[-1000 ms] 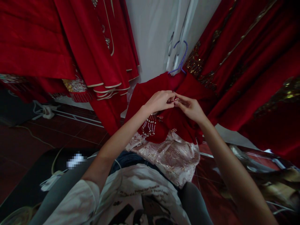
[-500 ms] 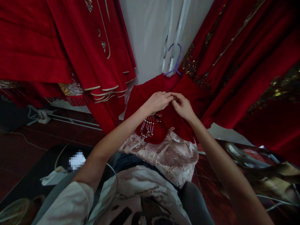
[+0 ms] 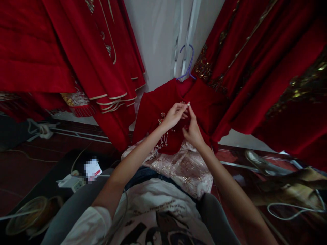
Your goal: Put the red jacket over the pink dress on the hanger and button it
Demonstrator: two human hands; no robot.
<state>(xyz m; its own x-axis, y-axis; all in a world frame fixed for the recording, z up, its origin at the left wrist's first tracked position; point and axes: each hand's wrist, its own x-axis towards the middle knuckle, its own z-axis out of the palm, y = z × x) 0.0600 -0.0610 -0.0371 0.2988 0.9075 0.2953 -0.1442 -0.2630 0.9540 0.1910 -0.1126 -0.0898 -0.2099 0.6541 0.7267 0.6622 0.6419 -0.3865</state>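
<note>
A red jacket (image 3: 148, 112) hangs on a purple hanger (image 3: 189, 69) in front of me, with pale beaded trim and strings of beads (image 3: 163, 139) on its front. My left hand (image 3: 175, 116) has its fingertips pinched at a small beaded fastener (image 3: 188, 104) near the neckline. From the right, my right hand (image 3: 193, 131) touches the same spot with a stretched index finger, its thumb held apart lower down. Exactly what lies between the left fingertips is partly hidden. Pale pink brocade cloth (image 3: 184, 166) lies over my lap under the jacket.
Red garments with gold edging (image 3: 107, 78) hang at the left, and more red cloth with gold sequins (image 3: 255, 68) at the right. A white cabinet door (image 3: 153, 41) stands behind. A plastic cup (image 3: 28, 214) and cables sit at lower left; shoes (image 3: 260, 163) at lower right.
My right hand has turned and lowered, its index finger now stretched and its thumb apart. My left hand has dropped slightly. The beaded fastener has come into sight at the fingertips.
</note>
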